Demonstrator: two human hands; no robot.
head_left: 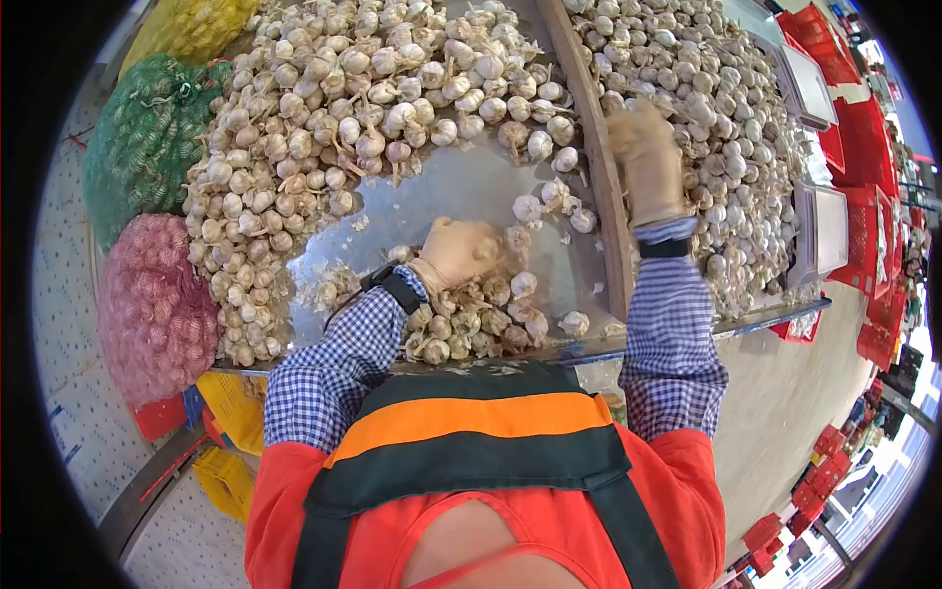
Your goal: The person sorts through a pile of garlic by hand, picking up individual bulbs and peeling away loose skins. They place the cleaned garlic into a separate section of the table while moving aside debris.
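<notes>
My left hand [456,251], in a tan glove, is curled closed over the metal tabletop, with a slightly blurred garlic bulb [517,239] at its fingertips. Below that hand lies a small heap of garlic bulbs [461,322] by the table's near edge. My right hand [648,162], also gloved, is smeared by motion above the wooden divider [595,128] and the edge of the right-hand garlic pile [731,147]. Its fingers are too blurred to show whether anything is in them. A larger garlic pile [324,88] spreads across the left and far side of the table.
Full mesh sacks stand along the left side: yellow [186,34], green [147,147] and pink [157,309]. Pale plastic trays [822,228] and red crates [865,236] line the right side. A yellow crate [224,481] sits on the floor at lower left.
</notes>
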